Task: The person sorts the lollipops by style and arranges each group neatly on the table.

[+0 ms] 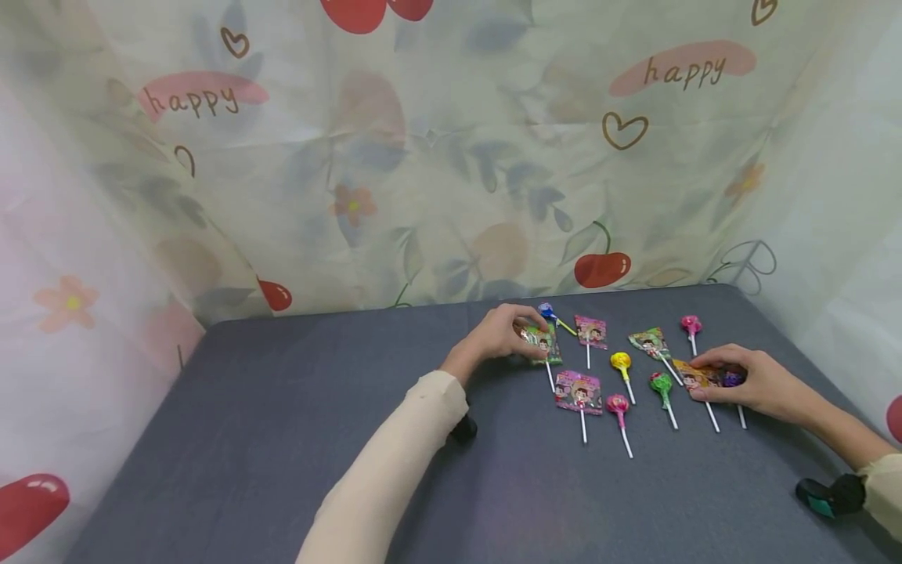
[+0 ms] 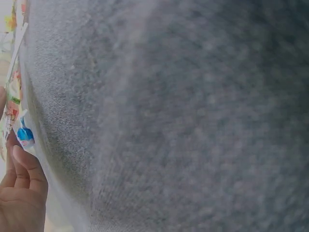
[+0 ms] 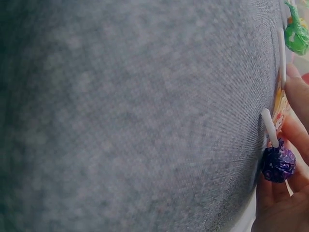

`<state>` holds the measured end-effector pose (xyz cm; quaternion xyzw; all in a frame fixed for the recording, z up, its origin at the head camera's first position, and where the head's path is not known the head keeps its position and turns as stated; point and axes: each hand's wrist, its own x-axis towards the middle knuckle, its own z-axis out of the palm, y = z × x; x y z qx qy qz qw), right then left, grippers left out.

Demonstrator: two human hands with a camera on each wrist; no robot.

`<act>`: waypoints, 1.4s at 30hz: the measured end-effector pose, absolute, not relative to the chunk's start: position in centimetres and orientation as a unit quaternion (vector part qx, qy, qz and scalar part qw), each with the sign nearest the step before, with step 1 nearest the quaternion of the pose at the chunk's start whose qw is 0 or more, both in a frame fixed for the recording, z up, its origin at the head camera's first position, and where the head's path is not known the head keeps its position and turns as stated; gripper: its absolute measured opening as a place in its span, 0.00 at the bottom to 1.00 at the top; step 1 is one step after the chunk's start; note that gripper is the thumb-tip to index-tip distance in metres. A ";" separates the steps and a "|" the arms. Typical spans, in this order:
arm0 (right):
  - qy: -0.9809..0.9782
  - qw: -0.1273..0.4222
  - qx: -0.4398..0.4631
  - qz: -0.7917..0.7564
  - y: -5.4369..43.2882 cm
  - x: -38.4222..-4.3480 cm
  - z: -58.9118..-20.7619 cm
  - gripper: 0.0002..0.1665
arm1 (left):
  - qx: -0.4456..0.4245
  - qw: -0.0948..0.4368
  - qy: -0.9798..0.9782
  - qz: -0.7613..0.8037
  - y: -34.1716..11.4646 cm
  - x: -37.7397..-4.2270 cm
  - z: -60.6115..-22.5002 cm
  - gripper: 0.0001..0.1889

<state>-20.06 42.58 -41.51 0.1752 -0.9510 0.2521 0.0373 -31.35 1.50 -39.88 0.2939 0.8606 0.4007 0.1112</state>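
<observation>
My left hand grips a flat lollipop in a green wrapper by its edges, thumb near and fingers far, its white stick pointing toward me. Just beyond those fingers lies a blue lollipop with a yellow-green stick. On the right, my right hand holds an orange-wrapped flat lollipop between thumb and fingers. A round purple lollipop sits beneath that palm, partly hidden in the head view. Left of the right hand are a green round lollipop and a flat green-wrapped one.
Between the hands lie two pink-wrapped flat lollipops, one farther and one nearer, a yellow round one and a pink round one. Another pink lollipop is at the back right. Patterned curtains border the grey table.
</observation>
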 end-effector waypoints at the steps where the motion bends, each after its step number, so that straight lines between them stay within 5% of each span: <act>1: -0.951 0.037 0.175 0.252 42.6 -20.1 -41.5 0.25 | 0.297 0.109 0.858 0.405 1.4 -31.3 -39.9 0.19; 24: -0.947 0.038 0.170 0.270 42.8 -20.1 -41.7 0.25 | 0.311 0.131 0.780 0.527 0.7 -31.0 -38.5 0.15; 42: -0.950 0.044 0.167 0.259 42.8 -20.1 -41.8 0.24 | 0.288 0.147 0.759 0.565 -6.2 -29.6 -37.8 0.15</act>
